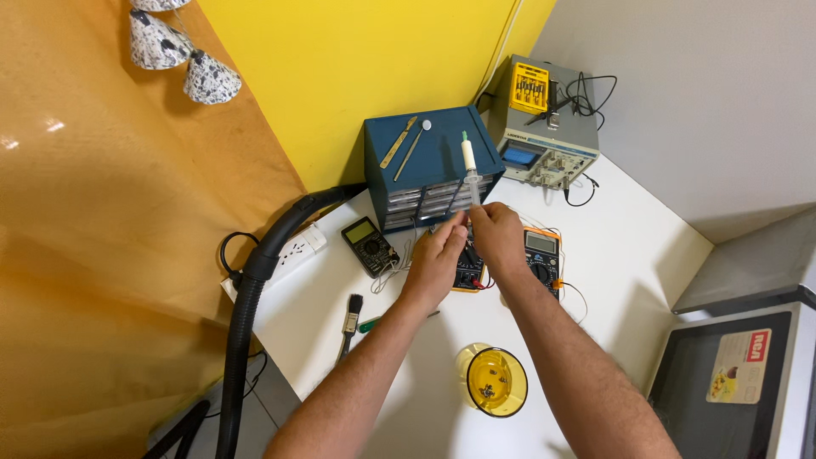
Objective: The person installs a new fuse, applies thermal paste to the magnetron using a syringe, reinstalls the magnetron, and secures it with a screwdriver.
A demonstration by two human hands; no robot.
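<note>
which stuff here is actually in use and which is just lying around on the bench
In use:
- syringe, held upright by the right hand
- left hand, fingers at the syringe's lower end
- multimeter under the hands

Lying about:
- dark multimeter
- orange-edged multimeter
- brush
- yellow bowl
- blue drawer cabinet
- oscilloscope
- vacuum hose

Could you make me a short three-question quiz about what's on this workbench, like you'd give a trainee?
1. True or false: the right hand holds a syringe upright.
2. What lies in the yellow bowl? A) small dark parts B) coins C) water
3. What stands directly behind both hands?

Key:
1. True; the left hand pinches near its lower end.
2. A
3. A blue drawer cabinet, with thin metal tools on top.
</note>
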